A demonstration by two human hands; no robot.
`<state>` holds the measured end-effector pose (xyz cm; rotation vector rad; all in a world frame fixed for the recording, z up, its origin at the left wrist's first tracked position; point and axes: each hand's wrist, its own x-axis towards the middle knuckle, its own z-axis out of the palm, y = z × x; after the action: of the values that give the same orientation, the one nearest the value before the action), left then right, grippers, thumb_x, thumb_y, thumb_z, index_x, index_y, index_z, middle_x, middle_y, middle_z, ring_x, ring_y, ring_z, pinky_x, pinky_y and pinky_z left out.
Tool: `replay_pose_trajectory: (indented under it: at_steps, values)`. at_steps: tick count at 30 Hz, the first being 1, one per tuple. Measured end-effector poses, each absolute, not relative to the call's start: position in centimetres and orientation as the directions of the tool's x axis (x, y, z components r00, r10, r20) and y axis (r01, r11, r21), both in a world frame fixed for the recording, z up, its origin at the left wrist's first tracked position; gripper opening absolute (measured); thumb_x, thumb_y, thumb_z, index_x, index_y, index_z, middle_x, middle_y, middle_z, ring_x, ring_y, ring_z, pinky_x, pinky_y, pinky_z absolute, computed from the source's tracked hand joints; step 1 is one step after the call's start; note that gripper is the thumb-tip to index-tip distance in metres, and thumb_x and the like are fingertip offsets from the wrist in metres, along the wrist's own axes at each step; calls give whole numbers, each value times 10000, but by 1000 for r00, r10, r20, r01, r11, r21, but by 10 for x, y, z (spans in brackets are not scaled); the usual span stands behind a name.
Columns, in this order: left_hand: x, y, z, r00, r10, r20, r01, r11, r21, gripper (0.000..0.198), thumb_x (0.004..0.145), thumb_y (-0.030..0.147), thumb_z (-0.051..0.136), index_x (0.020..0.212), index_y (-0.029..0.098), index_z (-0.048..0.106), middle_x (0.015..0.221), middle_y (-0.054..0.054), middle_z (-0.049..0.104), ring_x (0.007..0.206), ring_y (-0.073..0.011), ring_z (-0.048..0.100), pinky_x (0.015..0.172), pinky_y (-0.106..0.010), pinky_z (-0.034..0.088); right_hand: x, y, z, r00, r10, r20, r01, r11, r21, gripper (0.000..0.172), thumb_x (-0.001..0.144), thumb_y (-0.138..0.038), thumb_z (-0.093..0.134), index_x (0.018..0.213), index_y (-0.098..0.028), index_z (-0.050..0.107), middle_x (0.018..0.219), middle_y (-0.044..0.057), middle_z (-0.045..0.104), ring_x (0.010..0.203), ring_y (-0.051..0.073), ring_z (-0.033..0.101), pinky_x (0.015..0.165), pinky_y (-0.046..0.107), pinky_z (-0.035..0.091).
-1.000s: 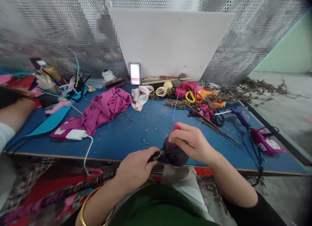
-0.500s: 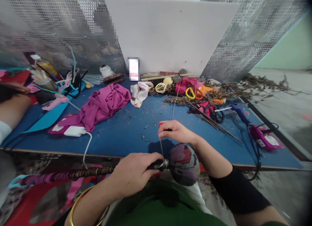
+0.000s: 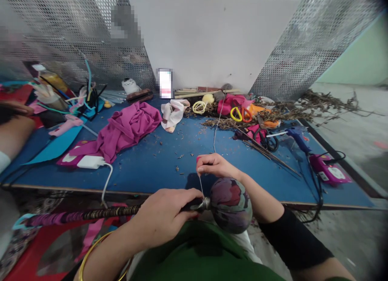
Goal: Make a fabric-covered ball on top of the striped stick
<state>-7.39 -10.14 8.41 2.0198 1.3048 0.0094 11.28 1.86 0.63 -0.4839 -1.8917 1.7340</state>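
Observation:
My left hand [image 3: 165,214] is closed around a long dark stick [image 3: 100,213] wound with patterned thread, gripping it just behind a round ball [image 3: 230,204] covered in purple and red cloth. The ball sits at the stick's end, over my lap at the table's near edge. My right hand [image 3: 214,166] is pinched shut on a thin white thread [image 3: 200,184] and a small pink bit, just above the ball's neck. The thread runs down to the neck and also away across the blue table [image 3: 157,167] towards the back.
Magenta cloth [image 3: 127,129], a white charger [image 3: 87,161], white fabric [image 3: 173,113], scissors with yellow and orange handles [image 3: 241,114], black scissors [image 3: 268,141], dry twigs [image 3: 291,109], a blue glue gun [image 3: 298,137] and a pink box [image 3: 330,172] lie on the table. Another person's arm [image 3: 12,133] rests at far left.
My right hand came off the ball and moved up and back, drawing the thread taut. The ball swung towards me and to the right. My left hand kept its grip on the stick.

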Motion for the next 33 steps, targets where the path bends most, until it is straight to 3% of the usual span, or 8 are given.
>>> replay_pose_trajectory:
  at_steps: [8, 19, 28, 33]
  values:
    - [-77, -103, 83, 491, 815, -308, 767, -237, 596, 265, 906, 283, 508, 1157, 301, 591, 1098, 16, 709, 995, -226, 651, 803, -311, 436, 110, 18, 8, -811, 567, 144, -81, 134, -988, 369, 835, -488, 634, 667, -161, 659, 666, -4, 576, 650, 116, 503, 694, 272, 403]
    - [-74, -99, 87, 492, 795, -353, 765, -201, 612, 261, 909, 315, 505, 1139, 292, 624, 1055, -7, 719, 962, -236, 654, 766, -305, 446, 102, 13, 3, -756, 634, 164, -104, 131, -986, 398, 821, -538, 631, 663, -173, 640, 652, 1, 590, 664, 127, 514, 665, 274, 388]
    - [-78, -100, 86, 487, 816, -311, 763, -224, 606, 273, 900, 297, 504, 1153, 280, 606, 1087, -7, 713, 985, -230, 653, 804, -312, 440, 102, 16, -2, -795, 590, 139, -65, 144, -987, 392, 817, -526, 632, 661, -167, 657, 665, 5, 592, 672, 125, 519, 693, 275, 416]
    - [-79, -100, 89, 420, 859, -293, 778, -174, 604, 246, 893, 297, 483, 1126, 256, 551, 1031, -23, 713, 898, -234, 660, 703, -299, 439, 103, 15, -3, -804, 589, 86, 3, 149, -989, 332, 818, -451, 663, 642, -171, 636, 651, -13, 580, 635, 111, 533, 649, 258, 439]
